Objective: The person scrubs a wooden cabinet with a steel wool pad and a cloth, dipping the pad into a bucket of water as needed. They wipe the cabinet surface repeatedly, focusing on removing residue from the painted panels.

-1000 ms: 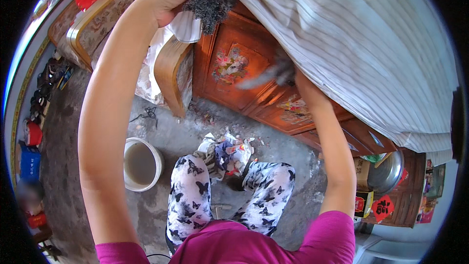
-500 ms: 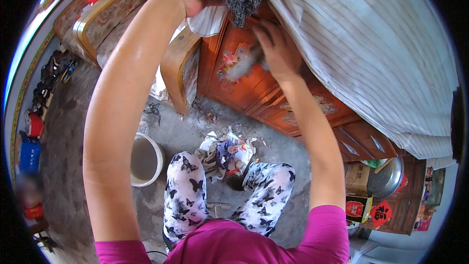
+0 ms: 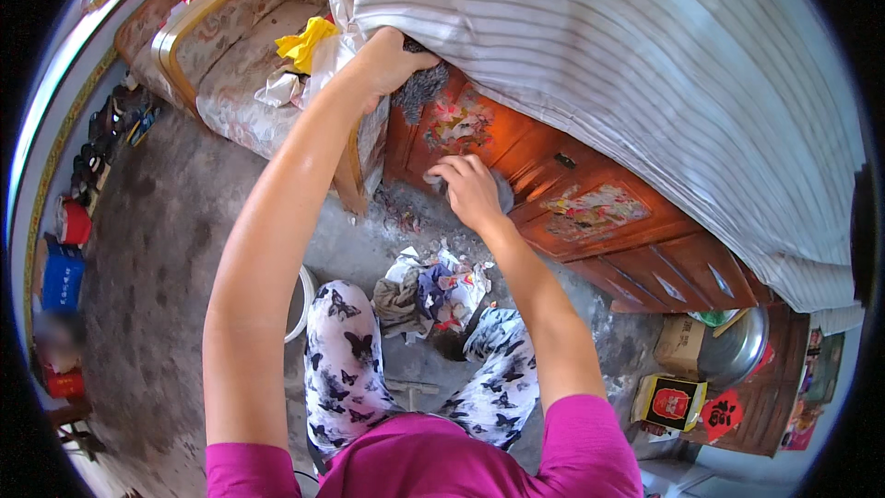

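Note:
My left hand (image 3: 391,61) is closed at the hem of a white striped cloth (image 3: 590,28) draped over the cabinet. From its fingers hangs a dark grey, frizzy scouring pad (image 3: 423,96). Lower down, my right hand (image 3: 472,194) presses a grey rag (image 3: 503,190) against the reddish-brown wooden cabinet (image 3: 530,161); the fingers are bent over it and hide most of it. Worn, partly peeled flower pictures (image 3: 459,125) show on the cabinet door between my hands. Another patchy picture (image 3: 597,212) is on the door to the right.
Crumpled rags and paper scraps (image 3: 433,290) lie on the concrete floor before my knees. A white bucket (image 3: 302,304) stands by my left leg, mostly behind my arm. A floral armchair (image 3: 253,74) holds a yellow cloth (image 3: 306,43). Boxes (image 3: 670,401) and a metal basin (image 3: 737,349) are at right.
My left hand has come down, with the scouring pad. My right hand has moved down and left along the cabinet door with the rag. The cloth's edge hangs lower over the cabinet's left part.

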`<state>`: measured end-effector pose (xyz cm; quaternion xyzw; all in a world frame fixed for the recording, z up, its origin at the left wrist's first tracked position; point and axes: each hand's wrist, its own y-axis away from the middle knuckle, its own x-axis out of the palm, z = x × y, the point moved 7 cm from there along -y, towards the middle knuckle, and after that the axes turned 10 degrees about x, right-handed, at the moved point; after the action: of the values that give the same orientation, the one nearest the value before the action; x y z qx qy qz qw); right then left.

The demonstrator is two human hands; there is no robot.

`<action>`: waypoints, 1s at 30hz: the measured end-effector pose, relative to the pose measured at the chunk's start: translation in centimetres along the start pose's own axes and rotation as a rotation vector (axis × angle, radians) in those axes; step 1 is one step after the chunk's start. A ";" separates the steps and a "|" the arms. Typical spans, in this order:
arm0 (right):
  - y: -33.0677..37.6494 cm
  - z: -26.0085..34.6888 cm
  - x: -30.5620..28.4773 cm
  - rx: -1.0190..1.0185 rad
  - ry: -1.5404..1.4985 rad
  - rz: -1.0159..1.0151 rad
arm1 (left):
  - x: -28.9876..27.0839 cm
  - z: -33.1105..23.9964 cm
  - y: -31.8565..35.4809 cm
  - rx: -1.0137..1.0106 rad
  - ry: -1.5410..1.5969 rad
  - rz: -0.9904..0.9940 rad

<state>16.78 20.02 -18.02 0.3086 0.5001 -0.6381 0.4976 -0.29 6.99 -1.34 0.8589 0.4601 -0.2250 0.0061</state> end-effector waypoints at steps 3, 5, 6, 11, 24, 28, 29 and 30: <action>2.7 0.9 -2.8 0.285 -0.316 -0.066 | 1.3 3.5 1.2 0.215 -0.110 -0.174; 4.8 -0.6 -3.9 0.403 -0.551 -0.100 | 3.9 5.6 3.3 0.254 -0.178 -0.317; 5.7 -1.2 -3.4 0.539 -0.647 -0.070 | 5.3 7.2 4.0 0.143 -0.165 -0.319; 8.1 -1.9 -4.4 0.604 -0.656 -0.214 | 12.5 7.4 8.0 0.203 -0.106 -0.658; 9.3 -5.6 -6.6 0.788 -0.993 -0.306 | 17.5 10.9 8.3 0.098 -0.130 -0.738; 9.5 -6.7 -7.2 0.805 -0.994 -0.351 | 15.0 6.2 7.4 0.308 -0.058 -0.815; 9.6 -6.6 -7.3 0.809 -1.003 -0.365 | 14.6 5.3 7.3 0.355 -0.104 -0.853; 9.5 -6.5 -7.3 0.821 -1.003 -0.363 | 14.4 4.4 7.1 0.401 -0.153 -0.894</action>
<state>27.40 28.52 -16.66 0.0498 -0.0308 -0.9160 0.3968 10.45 13.26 -12.35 0.5428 0.7292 -0.3522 -0.2228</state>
